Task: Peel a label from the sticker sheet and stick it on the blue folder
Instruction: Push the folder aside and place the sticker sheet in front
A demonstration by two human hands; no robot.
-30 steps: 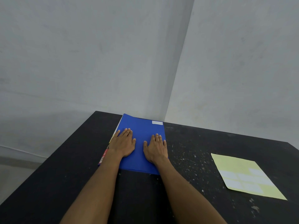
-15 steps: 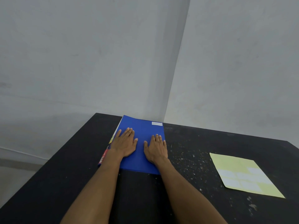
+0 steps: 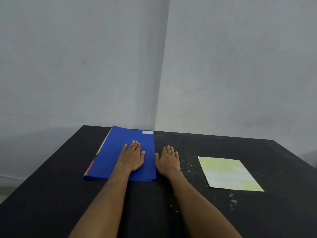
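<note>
The blue folder point(image 3: 120, 152) lies flat on the black table, with a small white label point(image 3: 147, 132) stuck at its far right corner. My left hand point(image 3: 132, 157) rests palm down on the folder's right half, fingers together, holding nothing. My right hand point(image 3: 169, 160) lies flat on the bare table just right of the folder's edge, also holding nothing. The pale yellow sticker sheet point(image 3: 228, 172) with several white labels lies on the table to the right, a hand's width from my right hand.
The black table point(image 3: 51, 194) is speckled with white flecks around the middle. Grey walls meet in a corner right behind the folder. Red and yellow paper edges point(image 3: 91, 166) poke out along the folder's left side. The table's left edge drops to the floor.
My right hand has slid off the folder to the right onto the bare table. My left hand has shifted right on the folder. The view has also shifted.
</note>
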